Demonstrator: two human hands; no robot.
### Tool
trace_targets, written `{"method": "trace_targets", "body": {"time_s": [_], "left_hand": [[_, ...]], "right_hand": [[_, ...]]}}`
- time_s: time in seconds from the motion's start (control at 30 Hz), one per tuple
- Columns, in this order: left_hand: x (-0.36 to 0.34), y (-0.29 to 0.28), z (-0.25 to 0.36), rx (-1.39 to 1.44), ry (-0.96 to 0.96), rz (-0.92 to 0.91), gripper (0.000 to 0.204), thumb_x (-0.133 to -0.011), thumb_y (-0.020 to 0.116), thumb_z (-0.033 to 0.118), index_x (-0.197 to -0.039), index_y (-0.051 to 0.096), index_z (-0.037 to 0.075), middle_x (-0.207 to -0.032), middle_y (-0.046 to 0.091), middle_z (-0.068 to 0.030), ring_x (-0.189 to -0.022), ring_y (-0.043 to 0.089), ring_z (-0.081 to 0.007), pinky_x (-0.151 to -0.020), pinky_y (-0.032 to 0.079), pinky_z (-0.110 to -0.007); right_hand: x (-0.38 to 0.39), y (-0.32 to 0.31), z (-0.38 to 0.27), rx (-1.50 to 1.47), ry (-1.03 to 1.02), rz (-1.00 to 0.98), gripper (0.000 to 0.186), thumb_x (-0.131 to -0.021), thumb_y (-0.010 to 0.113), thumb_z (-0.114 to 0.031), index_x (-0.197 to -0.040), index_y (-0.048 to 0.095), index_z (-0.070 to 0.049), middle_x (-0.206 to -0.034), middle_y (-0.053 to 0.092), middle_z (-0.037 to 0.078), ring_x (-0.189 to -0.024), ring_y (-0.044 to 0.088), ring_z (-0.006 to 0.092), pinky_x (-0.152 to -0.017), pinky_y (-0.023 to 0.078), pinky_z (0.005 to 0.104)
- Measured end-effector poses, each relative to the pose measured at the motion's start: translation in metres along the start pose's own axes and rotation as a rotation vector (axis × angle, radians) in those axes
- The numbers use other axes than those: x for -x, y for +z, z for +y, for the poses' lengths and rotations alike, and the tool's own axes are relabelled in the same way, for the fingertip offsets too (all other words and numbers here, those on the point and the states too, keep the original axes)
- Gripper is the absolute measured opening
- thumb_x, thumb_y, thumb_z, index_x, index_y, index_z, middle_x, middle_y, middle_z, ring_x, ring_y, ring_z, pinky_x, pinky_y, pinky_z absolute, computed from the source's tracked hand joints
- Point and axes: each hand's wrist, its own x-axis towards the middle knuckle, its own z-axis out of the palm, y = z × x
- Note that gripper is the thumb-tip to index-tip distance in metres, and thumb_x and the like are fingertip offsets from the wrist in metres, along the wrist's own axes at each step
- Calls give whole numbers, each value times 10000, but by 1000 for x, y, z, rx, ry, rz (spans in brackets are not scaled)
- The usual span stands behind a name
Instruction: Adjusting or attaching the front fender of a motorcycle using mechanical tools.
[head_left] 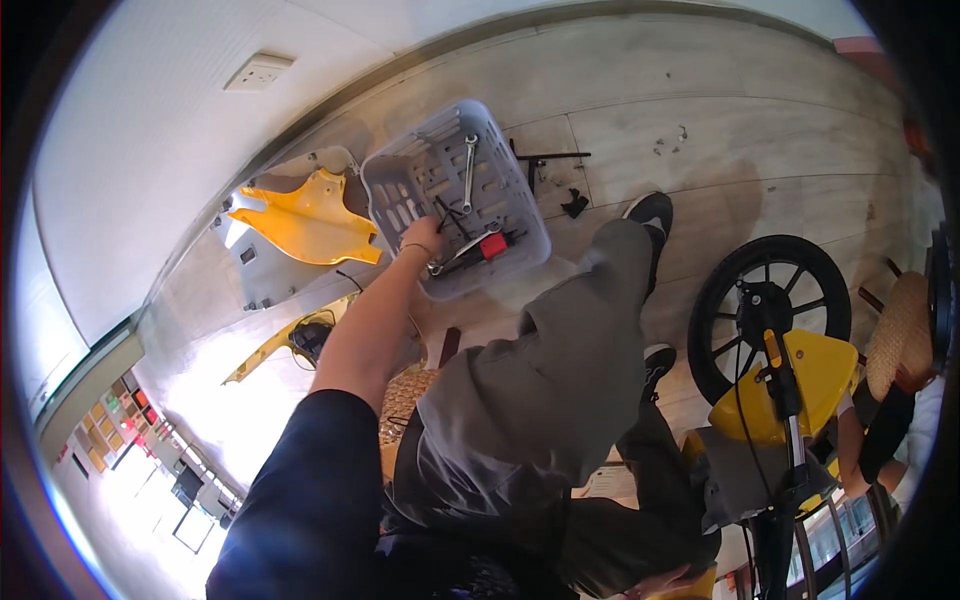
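My left hand (424, 236) reaches into a grey slatted plastic basket (543, 235) on the floor. Its fingers are closed at the end of a thin black hex key (452, 216). Farther in, a silver combination wrench (469, 174) leans along the basket's slats. To the right of the hand lies a red-and-black tool (493, 245), with a long metal tool (463, 258) beside it. Only a sliver of my right hand (668, 581) shows at the lower edge, near my leg; its fingers are not clear.
Left of the basket lie a yellow curved panel (315, 222) and another yellow part (272, 345). A black T-handle tool (548, 156), a small black part (575, 203) and scattered screws (680, 138) are on the floor. A black wheel (765, 250) with a yellow fender (812, 372) stands right, by another person (880, 440).
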Motion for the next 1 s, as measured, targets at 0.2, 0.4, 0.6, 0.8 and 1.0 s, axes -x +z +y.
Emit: {"method": "trace_targets", "body": {"time_s": [0.2, 0.4, 0.6, 0.8, 1.0], "left_hand": [[40, -89, -5, 947, 13, -209, 207, -800, 609, 127, -959, 585, -3, -835, 653, -105, -739, 654, -190, -652, 529, -312], [170, -218, 134, 1455, 303, -358, 163, -871, 574, 95, -1006, 544, 8, -896, 631, -88, -812, 623, -156, -761, 517, -276], [274, -255, 227, 1560, 629, -566, 187, -898, 541, 92, -1062, 511, 8, -942, 625, -97, -835, 622, -161, -786, 514, -287], [321, -191, 323, 1287, 782, -930, 278, -910, 507, 77, -1178, 444, 41, -949, 617, -91, -809, 601, -139, -753, 504, -276], [297, -88, 414, 955, 848, -928, 163, -911, 478, 95, -1058, 515, 34, -927, 620, -90, -767, 586, -145, -721, 481, -289]], "right_hand": [[11, 11, 2, -94, -33, 89, 453, -842, 642, -176, -1207, 498, 50, -1163, 558, 205, -946, 604, 282, -758, 534, 317], [9, 3, 32, -229, -40, 266, 347, -798, 676, -146, -1080, 591, 39, -1007, 626, 183, -766, 637, 204, -603, 532, 267], [14, -6, 8, -89, 145, -92, 466, -928, 507, -161, -1328, 361, 28, -1365, 370, 209, -1265, 360, 317, -1071, 273, 404], [21, -24, -33, -152, 108, -194, 567, -884, 566, -167, -1352, 314, 29, -1383, 341, 212, -1294, 315, 331, -1077, 236, 392], [33, -16, -40, -194, 223, -234, 598, -853, 583, -166, -1351, 311, 19, -1364, 341, 219, -1269, 328, 363, -1072, 240, 415]]}}
